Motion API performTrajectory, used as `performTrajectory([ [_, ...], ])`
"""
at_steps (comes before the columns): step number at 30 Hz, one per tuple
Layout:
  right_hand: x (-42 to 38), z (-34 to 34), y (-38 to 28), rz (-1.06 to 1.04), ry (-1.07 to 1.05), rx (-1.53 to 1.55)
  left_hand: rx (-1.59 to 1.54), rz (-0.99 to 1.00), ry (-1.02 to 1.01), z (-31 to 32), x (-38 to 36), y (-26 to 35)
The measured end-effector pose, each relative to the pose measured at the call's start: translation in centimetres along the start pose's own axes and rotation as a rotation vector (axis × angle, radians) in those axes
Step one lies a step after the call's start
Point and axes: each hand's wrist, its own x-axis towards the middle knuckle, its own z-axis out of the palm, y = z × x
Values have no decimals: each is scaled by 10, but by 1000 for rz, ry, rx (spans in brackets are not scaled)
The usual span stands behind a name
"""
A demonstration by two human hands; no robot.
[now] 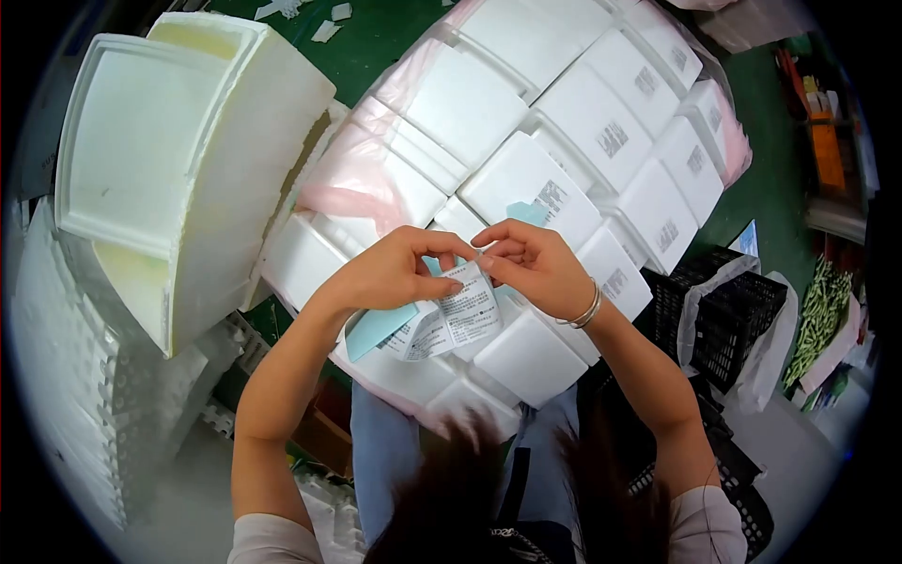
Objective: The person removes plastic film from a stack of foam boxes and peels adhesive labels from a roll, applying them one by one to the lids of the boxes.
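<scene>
A folded sheet of printed paper (473, 308) hangs open between my hands, with small text on its panels. My left hand (399, 271) pinches its upper left part, thumb over the print. At its top corner, my right hand (537, 270) has thumb and fingertips closed together; a bracelet circles that wrist. Light blue paper (381, 331) shows beneath the left hand, and another light blue piece (528, 213) lies above the right hand. Below both hands are rows of white boxes (460, 103), several with printed labels, partly wrapped in pink plastic film (352, 202).
Large white foam boxes (249, 150) stand to the left, above white foam sheets (70, 376). On the right are a black crate (723, 324) with a plastic bag over it and a pile of green-and-white pieces (820, 315). White scraps (326, 31) lie on the green floor.
</scene>
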Motion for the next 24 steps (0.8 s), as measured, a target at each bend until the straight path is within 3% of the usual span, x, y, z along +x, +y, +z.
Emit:
performTrajectory([
  [4,-11,-20,-4,36,-25,28,-74,-65,-44,-5,12,-1],
  [7,-16,-40,-5,-1,-91,272,-136,-62,-97,-8,23,-5],
  [9,-16,-54,-9,-219,-220,133,-160,-60,-123,-10,30,-6],
  [10,-14,-57,-14,-221,-220,135,-159,-52,-166,-10,34,-6],
  [12,-8,-64,-25,-384,-230,-305,-152,-45,-209,-8,41,-6],
  [16,5,-81,-22,-445,-312,-364,-267,-47,-263,0,61,-22],
  [18,5,-91,-22,-457,-183,-441,-338,-57,-276,4,73,-50],
  [20,13,-98,-21,-443,-79,-419,-575,-228,-151,12,81,-87],
  [24,85,-114,-5,-347,196,-479,-208,-282,-314,59,74,-166],
])
